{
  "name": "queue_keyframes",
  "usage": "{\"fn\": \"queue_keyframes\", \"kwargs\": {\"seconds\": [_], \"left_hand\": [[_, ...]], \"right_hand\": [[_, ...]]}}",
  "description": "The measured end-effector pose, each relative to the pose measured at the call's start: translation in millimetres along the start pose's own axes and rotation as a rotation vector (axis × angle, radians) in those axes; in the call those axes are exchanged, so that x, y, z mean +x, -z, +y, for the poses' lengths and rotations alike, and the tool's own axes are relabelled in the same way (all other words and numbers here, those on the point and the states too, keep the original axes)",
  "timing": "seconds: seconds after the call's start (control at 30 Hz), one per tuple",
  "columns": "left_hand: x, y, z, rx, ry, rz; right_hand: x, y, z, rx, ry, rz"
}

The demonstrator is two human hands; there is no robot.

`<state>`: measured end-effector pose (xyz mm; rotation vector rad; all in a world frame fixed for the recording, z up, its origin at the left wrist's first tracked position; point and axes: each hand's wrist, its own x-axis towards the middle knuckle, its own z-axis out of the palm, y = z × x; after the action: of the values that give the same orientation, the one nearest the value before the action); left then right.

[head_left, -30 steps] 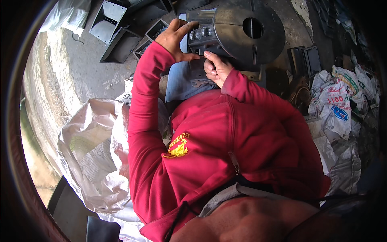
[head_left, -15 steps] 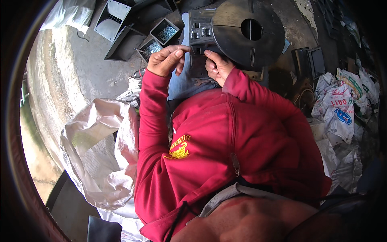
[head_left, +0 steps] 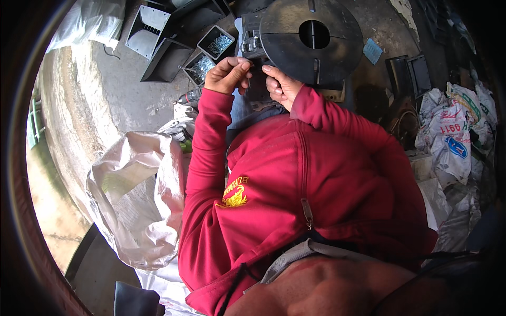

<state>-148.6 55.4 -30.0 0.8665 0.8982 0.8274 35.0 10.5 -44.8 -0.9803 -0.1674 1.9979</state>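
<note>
A large black round plate [head_left: 284, 45] with a central hole and slots lies in front of me. At its left side is a black bracket with metal clips [head_left: 252, 43]. My left hand [head_left: 227, 75] is closed in a pinch just below this bracket; whatever is between thumb and forefinger is too small to make out. Beside it, under the plate's lower left edge, my right hand [head_left: 282, 87] has its fingers curled and thumb extended toward the left fingertips. What the right fingers grip, if anything, is hidden. A wrench [head_left: 265, 105] lies just below the right hand.
Two black bins, one of screws [head_left: 219, 44] and one of small hardware [head_left: 203, 67], stand left of the plate. A power drill [head_left: 190, 97] lies near my left forearm. An open white sack [head_left: 134, 197] sits at left, printed sacks [head_left: 448, 131] at right, black housings [head_left: 408, 76] beyond.
My left hand has moved right, closer to my right hand. The round plate has shifted left and slightly away, covering more of the bracket. A blue scrap right of it shows more fully.
</note>
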Motion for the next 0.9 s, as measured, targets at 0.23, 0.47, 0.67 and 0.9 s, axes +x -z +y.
{"fn": "queue_keyframes", "kwargs": {"seconds": [0.23, 0.47, 0.67, 0.9], "left_hand": [[-7.5, -29.8, -5.7, 0.162, -0.15, 0.206], [-8.3, -36.1, -8.3, 1.103, -0.835, 0.393], [-6.6, -35.5, -7.7, 1.176, -0.937, 0.384], [-5.9, -28.8, -11.9, 1.225, -0.884, 0.391]], "right_hand": [[3.1, 4.9, 4.7, 0.012, 0.005, -0.026], [5.2, 12.1, 11.8, 0.007, 0.042, -0.056], [4.7, 13.7, 11.4, 0.004, 0.078, -0.124], [3.0, 9.1, 12.2, -0.002, 0.108, -0.099]]}}
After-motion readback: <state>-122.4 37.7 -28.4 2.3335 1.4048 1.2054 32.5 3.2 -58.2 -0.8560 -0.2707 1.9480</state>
